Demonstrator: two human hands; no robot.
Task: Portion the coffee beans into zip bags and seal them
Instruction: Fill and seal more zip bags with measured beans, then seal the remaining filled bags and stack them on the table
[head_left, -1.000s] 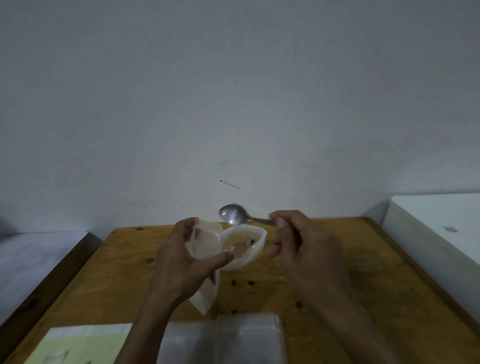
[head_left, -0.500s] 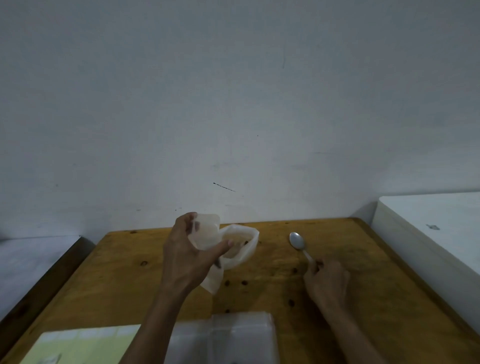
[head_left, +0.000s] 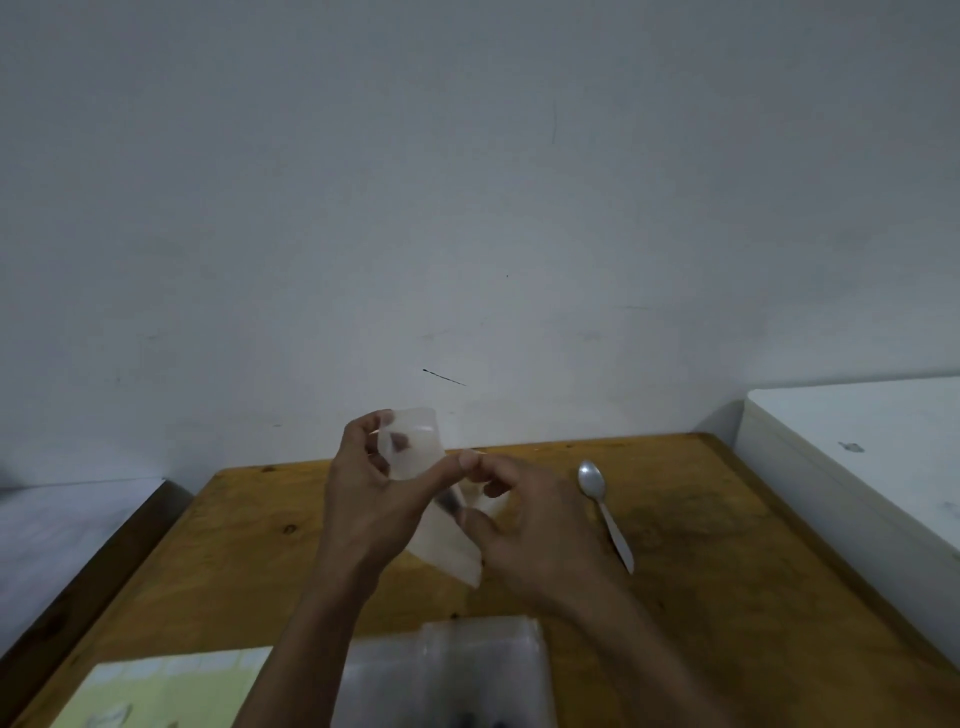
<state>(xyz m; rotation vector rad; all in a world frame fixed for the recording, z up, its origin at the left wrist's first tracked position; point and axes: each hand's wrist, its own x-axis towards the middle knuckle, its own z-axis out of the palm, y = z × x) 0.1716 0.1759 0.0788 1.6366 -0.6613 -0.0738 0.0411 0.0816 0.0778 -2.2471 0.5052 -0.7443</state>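
A small clear zip bag (head_left: 415, 452) is held up over the wooden table (head_left: 701, 545), with a few dark coffee beans faintly visible inside. My left hand (head_left: 374, 499) grips the bag's left side near the top, thumb across the front. My right hand (head_left: 524, 525) pinches the bag's right part, its fingers curled round the plastic. The bag's lower end (head_left: 449, 545) hangs between the two hands. A metal spoon (head_left: 605, 509) lies on the table to the right of my right hand, bowl pointing away from me.
A stack of clear zip bags (head_left: 483, 670) lies at the table's near edge, with a pale yellow-green sheet (head_left: 166, 691) to its left. A white box or cabinet (head_left: 857, 457) stands at the right. A plain wall rises behind the table.
My right hand has put the spoon down on the table and moved left to take hold of the bag. My left hand has kept holding the bag and raised it a little.
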